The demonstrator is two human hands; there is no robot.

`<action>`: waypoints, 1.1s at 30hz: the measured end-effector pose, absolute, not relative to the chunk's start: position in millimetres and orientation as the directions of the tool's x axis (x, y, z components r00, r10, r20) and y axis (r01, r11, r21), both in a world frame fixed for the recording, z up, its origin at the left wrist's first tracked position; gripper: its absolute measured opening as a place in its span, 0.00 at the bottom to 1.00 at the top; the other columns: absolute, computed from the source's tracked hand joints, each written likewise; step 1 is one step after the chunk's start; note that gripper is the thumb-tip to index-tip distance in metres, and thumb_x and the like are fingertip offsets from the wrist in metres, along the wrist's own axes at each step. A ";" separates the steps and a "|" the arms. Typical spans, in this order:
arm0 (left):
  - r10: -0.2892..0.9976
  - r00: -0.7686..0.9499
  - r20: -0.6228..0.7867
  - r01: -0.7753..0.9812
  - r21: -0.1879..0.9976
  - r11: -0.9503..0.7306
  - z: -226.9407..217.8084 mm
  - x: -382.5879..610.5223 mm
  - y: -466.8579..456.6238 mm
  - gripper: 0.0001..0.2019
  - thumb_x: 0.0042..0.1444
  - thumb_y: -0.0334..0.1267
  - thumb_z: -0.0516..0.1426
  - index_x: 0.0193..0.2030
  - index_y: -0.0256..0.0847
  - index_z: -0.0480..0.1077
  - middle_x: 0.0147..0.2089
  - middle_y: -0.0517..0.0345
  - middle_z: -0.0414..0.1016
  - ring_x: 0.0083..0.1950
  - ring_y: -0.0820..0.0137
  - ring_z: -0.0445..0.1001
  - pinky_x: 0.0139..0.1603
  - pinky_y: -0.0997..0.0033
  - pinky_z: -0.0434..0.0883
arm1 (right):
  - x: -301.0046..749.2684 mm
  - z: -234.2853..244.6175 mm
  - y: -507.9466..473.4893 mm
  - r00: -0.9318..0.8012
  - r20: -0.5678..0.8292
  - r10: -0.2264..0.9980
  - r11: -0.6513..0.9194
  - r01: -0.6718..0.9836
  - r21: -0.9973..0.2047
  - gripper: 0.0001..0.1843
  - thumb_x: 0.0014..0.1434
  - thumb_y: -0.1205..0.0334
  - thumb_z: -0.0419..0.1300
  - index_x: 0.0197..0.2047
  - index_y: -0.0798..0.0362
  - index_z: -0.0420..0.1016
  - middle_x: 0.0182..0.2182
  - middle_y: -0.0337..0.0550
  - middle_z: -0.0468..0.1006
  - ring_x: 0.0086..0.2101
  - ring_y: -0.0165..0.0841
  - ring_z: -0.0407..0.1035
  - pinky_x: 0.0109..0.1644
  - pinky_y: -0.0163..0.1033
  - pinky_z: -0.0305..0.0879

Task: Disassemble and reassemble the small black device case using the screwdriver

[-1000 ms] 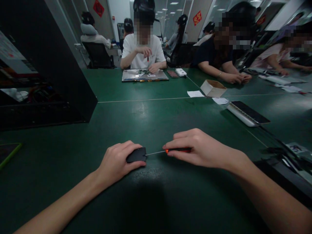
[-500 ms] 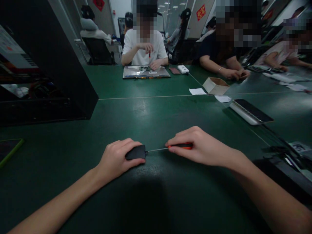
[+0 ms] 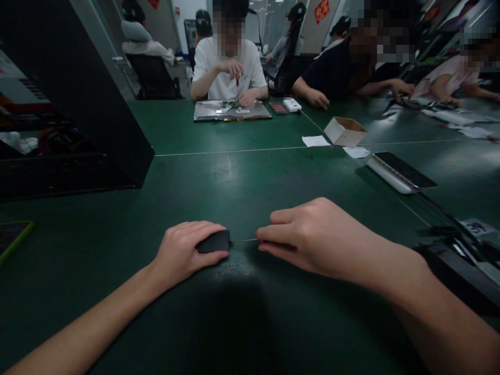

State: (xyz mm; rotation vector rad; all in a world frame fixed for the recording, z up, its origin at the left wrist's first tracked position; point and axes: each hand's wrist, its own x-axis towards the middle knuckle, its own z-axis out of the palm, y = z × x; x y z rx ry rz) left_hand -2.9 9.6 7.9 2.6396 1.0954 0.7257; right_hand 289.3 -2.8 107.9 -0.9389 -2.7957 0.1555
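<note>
The person's left hand (image 3: 183, 252) lies on the green counter (image 3: 242, 182), its grip closed over a small black case (image 3: 214, 241). The fingers cover the top and the thumb runs along the near side, pinning it flat just in front of them. The right hand (image 3: 308, 237) comes in from the other side, its grip pinched on a thin screwdriver (image 3: 244, 240). The handle is almost all hidden under the fingers, with only a speck of red showing. The bare metal shaft lies nearly level with the counter and its tip meets the right end of the case.

From where I stand this looks like the working stroke itself: tip seated at the end of the case, one hand bracing and the other driving. I cannot tell whether it sits in a screw or a seam. The next move calls for a steady left hand and gentle pressure along the shaft, since a tip lying this flat could slip.

Across the counter another person works over a flat panel (image 3: 232, 110). A cardboard box (image 3: 346, 131) stands well apart.
</note>
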 end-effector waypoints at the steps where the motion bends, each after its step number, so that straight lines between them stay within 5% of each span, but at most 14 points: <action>1: 0.704 0.607 0.368 0.611 0.350 -0.710 8.1 -2.7 9.7 0.20 0.64 0.55 0.62 0.54 0.43 0.78 0.49 0.54 0.84 0.47 0.60 0.83 0.47 0.63 0.76 | 289.0 108.9 -2.1 -0.777 0.139 0.614 0.788 0.590 -0.178 0.07 0.66 0.61 0.63 0.43 0.49 0.84 0.29 0.39 0.80 0.26 0.30 0.71 0.29 0.37 0.56; 6: 0.676 0.612 0.411 0.596 0.321 -0.736 8.9 -3.0 9.4 0.20 0.65 0.54 0.61 0.54 0.42 0.78 0.48 0.52 0.85 0.46 0.59 0.84 0.48 0.62 0.77 | 298.1 74.0 18.6 -0.693 -0.034 0.721 0.501 0.554 -0.665 0.12 0.69 0.55 0.60 0.44 0.51 0.84 0.37 0.38 0.84 0.33 0.30 0.76 0.38 0.35 0.64; 10: 0.654 0.610 0.446 0.588 0.299 -0.752 6.0 -4.3 8.7 0.21 0.66 0.54 0.60 0.54 0.40 0.78 0.49 0.50 0.85 0.47 0.58 0.84 0.48 0.60 0.78 | 297.5 34.6 25.0 -0.662 -0.074 0.746 0.360 0.494 -0.791 0.18 0.68 0.50 0.59 0.45 0.55 0.83 0.34 0.41 0.83 0.31 0.31 0.72 0.35 0.35 0.63; 23: 0.641 0.576 0.508 0.553 0.335 -0.763 5.3 -2.0 8.0 0.20 0.64 0.50 0.63 0.55 0.38 0.75 0.48 0.48 0.84 0.46 0.59 0.83 0.49 0.61 0.78 | 261.2 -0.5 -5.4 -0.584 0.279 0.762 0.608 0.498 -0.619 0.13 0.70 0.54 0.58 0.45 0.55 0.79 0.34 0.42 0.82 0.32 0.30 0.74 0.36 0.34 0.64; 30: 0.706 0.573 0.416 0.496 0.510 -0.703 9.4 -20.5 12.3 0.24 0.62 0.43 0.65 0.63 0.41 0.70 0.54 0.47 0.80 0.54 0.59 0.80 0.56 0.61 0.76 | 265.0 -5.0 -3.7 -0.566 0.365 0.739 0.667 0.539 -0.515 0.14 0.71 0.55 0.56 0.42 0.55 0.78 0.32 0.43 0.82 0.29 0.29 0.74 0.33 0.34 0.63; 33: 0.769 0.558 0.312 0.514 0.597 -0.616 13.3 -27.9 17.2 0.22 0.58 0.45 0.67 0.57 0.43 0.73 0.52 0.50 0.81 0.51 0.60 0.81 0.52 0.63 0.77 | 273.7 -3.6 0.6 -0.539 0.409 0.736 0.675 0.548 -0.494 0.14 0.71 0.56 0.56 0.43 0.55 0.79 0.33 0.44 0.83 0.30 0.30 0.76 0.35 0.34 0.65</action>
